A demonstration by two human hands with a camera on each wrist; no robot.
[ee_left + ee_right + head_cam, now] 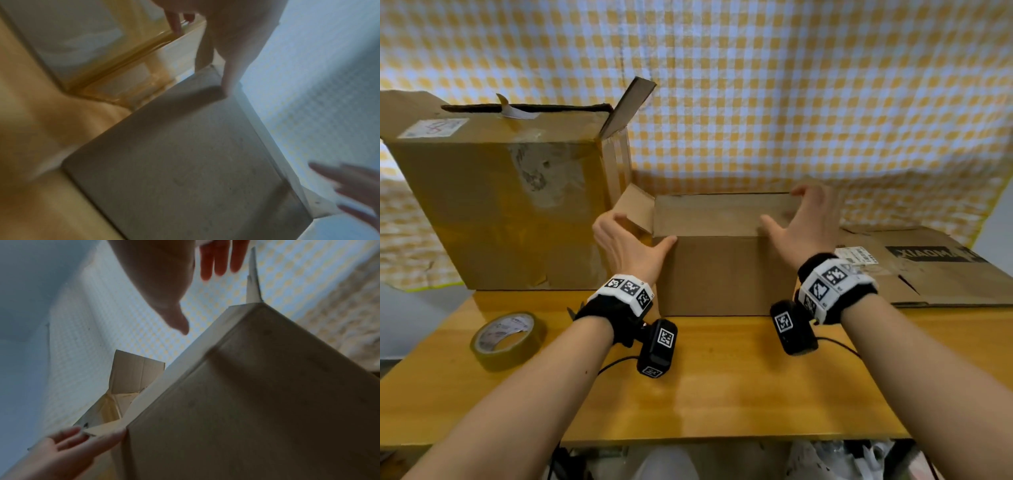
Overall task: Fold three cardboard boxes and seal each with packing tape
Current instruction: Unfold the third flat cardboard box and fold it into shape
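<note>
Three cardboard pieces sit on the wooden tabletop [722, 394], with a roll of packing tape [507, 339] lying flat near its left front edge. At far left stands the large box [510, 205], taped and scuffed, its top flaps partly raised; its inside is hidden from the head view. Just right of it, touching or nearly so, stands the small box [726, 270], open at the top, with its left side flap [635, 210] tilted outward and only bare cardboard walls showing within. The left hand [628, 243] is at the box's near left corner, fingers spread wide and holding nothing, the thumb resting on the front upper edge. The right hand [803, 222] hovers over the box's right end, fingers also spread wide and empty. At far right a flattened box [935, 267] with a printed label lies flat.

From the right wrist, the large box's raised flap [135, 371] appears beyond the small box [257, 402], and the left hand [68, 449] shows its thumb against the corner. From the left wrist, blurred, brown tape on the large box [123, 65] is visible.
</note>
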